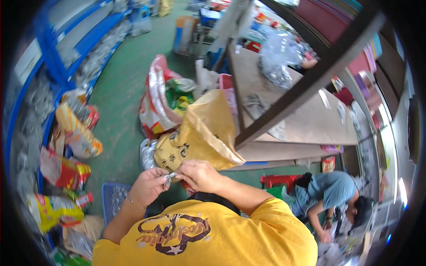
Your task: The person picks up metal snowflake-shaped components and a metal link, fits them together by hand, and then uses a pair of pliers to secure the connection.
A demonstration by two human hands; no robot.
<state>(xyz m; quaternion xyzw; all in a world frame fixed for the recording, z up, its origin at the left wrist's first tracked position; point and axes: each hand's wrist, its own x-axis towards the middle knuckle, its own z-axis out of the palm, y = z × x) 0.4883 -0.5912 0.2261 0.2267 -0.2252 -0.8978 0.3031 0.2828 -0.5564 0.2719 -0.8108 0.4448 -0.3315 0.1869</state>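
My left hand [150, 185] and my right hand [200, 175] meet in front of my chest, fingers closed in a pinch. Between them is a small shiny silvery piece [170, 177], gripped from both sides; it is too small to name exactly. Just beyond my hands a large tan sack [202, 128] with dark printing stands with its mouth gaping toward the right. Behind it leans a red and white bag [156, 99] with green and yellow packaging inside. A clear plastic bag of silvery contents [147, 153] lies by the sack's left side.
A blue crate [116, 199] sits left of my lap. Several coloured bags [66, 170] line the blue shelving [49, 48] at left. At right a wooden table [306, 119] with a dark post [310, 75] carries a clear plastic bag [279, 55]. A co-worker [326, 195] bends over at lower right.
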